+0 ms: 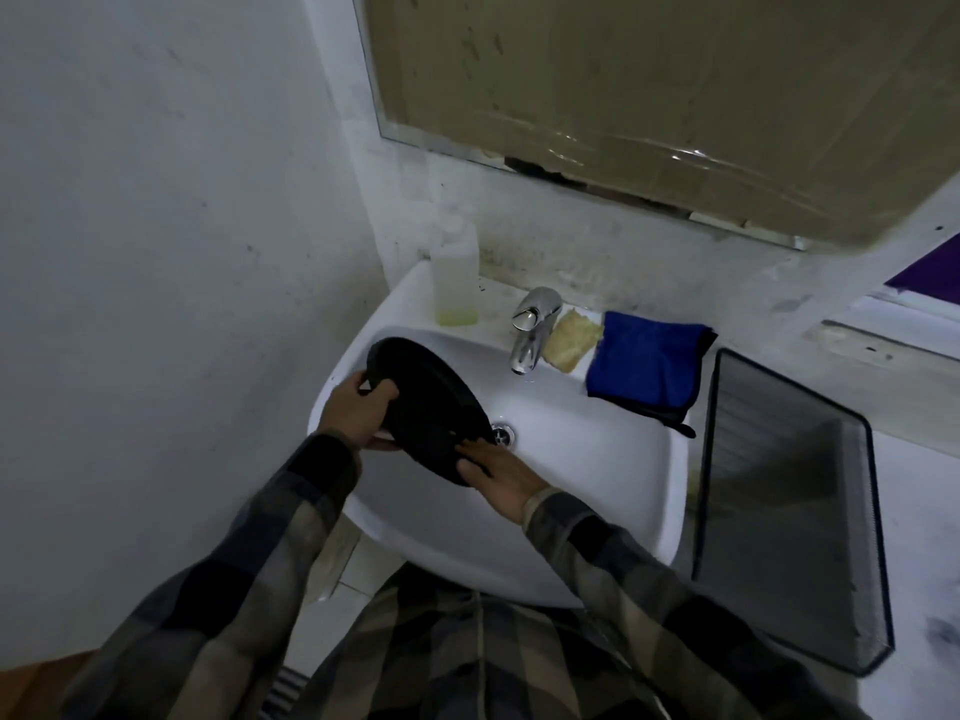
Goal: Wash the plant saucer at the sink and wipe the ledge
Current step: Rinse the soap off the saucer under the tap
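Note:
A round black plant saucer (428, 405) is held tilted over the left half of the white sink (582, 459). My left hand (358, 413) grips its left rim, fingers curled round the edge. My right hand (501, 478) holds the lower right rim near the drain (503, 433), thumb on the saucer's face. The chrome tap (532, 332) stands at the back of the basin; no water is seen running. A yellow sponge (574, 339) and a folded blue cloth (647, 363) lie on the sink's back rim to the right of the tap.
A translucent soap bottle (456, 275) stands on the sink's back left corner. A dark mesh tray (784, 506) sits on the white ledge (914, 537) right of the sink. A cardboard-covered mirror (649, 96) hangs above. The wall is close on the left.

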Demonstrator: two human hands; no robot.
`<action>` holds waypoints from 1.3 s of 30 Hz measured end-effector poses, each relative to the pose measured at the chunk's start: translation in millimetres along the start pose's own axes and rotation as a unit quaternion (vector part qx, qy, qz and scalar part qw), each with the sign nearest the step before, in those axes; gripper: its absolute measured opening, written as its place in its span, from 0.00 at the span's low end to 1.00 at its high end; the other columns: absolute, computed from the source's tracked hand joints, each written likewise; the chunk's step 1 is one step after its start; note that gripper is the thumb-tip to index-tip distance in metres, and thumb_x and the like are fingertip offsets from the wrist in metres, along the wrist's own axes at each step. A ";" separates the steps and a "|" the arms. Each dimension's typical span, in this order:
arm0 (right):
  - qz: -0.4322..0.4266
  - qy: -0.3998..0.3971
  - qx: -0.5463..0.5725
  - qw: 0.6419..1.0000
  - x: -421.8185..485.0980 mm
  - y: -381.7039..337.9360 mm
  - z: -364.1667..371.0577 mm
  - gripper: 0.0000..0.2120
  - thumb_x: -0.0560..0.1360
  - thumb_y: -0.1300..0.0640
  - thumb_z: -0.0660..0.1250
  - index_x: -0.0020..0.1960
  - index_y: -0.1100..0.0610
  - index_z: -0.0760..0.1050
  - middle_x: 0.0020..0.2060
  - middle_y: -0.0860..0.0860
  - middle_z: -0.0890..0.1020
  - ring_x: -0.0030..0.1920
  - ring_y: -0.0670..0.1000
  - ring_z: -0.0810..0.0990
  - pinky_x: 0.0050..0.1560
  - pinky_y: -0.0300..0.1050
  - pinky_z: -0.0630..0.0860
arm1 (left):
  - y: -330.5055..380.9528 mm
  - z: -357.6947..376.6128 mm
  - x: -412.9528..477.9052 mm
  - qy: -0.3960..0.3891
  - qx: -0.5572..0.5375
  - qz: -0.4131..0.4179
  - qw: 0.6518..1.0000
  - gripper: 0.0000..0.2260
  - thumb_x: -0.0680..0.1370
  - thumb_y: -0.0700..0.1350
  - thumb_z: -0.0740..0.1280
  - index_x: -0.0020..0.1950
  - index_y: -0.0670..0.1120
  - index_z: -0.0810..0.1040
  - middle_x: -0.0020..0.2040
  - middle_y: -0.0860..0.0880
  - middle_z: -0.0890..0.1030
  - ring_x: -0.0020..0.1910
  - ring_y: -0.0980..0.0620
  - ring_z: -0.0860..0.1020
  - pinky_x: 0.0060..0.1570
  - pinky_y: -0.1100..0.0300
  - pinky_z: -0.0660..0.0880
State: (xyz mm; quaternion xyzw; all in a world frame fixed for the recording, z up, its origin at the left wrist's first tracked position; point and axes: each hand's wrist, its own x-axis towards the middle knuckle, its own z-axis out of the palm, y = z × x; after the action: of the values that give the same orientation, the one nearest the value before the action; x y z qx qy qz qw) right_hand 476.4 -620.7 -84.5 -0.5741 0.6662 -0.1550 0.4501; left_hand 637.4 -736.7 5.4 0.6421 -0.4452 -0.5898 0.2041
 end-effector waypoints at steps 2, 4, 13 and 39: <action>-0.062 0.035 0.021 0.997 -14.6 1.6 -4.9 0.22 0.79 0.49 0.62 0.70 0.57 0.68 0.65 0.49 0.72 0.65 0.43 0.67 0.65 0.36 0.60 | 5.3 -3.2 7.7 0.010 -0.014 -0.023 1.000 0.18 0.78 0.45 0.61 0.69 0.47 0.67 0.55 0.43 0.76 0.39 0.44 0.79 0.30 0.54 0.79; -0.111 0.091 0.048 0.989 -24.2 4.0 -7.4 0.15 0.77 0.55 0.66 0.61 0.60 0.76 0.53 0.48 0.78 0.52 0.41 0.73 0.54 0.32 0.67 | 10.4 -4.9 15.8 0.003 -0.006 -0.055 0.998 0.14 0.78 0.47 0.61 0.63 0.46 0.69 0.56 0.42 0.74 0.37 0.42 0.79 0.25 0.58 0.77; -0.148 0.230 0.086 0.958 -32.1 27.6 -36.6 0.08 0.72 0.64 0.70 0.52 0.62 0.80 0.45 0.50 0.81 0.46 0.44 0.77 0.52 0.28 0.70 | 8.8 -1.6 30.4 -0.061 0.010 -0.135 0.989 0.03 0.77 0.41 0.59 0.48 0.43 0.71 0.43 0.45 0.74 0.38 0.45 0.77 0.37 0.53 0.80; -0.079 0.194 -0.303 0.930 -14.7 45.0 5.6 0.28 0.53 0.61 0.80 0.52 0.64 0.80 0.52 0.63 0.81 0.55 0.68 0.79 0.48 0.59 0.79 | -3.0 8.7 13.7 -0.070 0.043 -0.015 0.996 0.28 0.68 0.28 0.55 0.65 0.44 0.73 0.45 0.41 0.79 0.40 0.41 0.78 0.33 0.56 0.74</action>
State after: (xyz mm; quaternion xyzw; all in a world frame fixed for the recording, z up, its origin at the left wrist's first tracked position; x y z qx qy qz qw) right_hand 451.6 -592.5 -114.0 -0.6922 0.7087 -0.0891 0.1028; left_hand 629.0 -743.9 -6.8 0.6138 -0.4741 -0.6166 0.1353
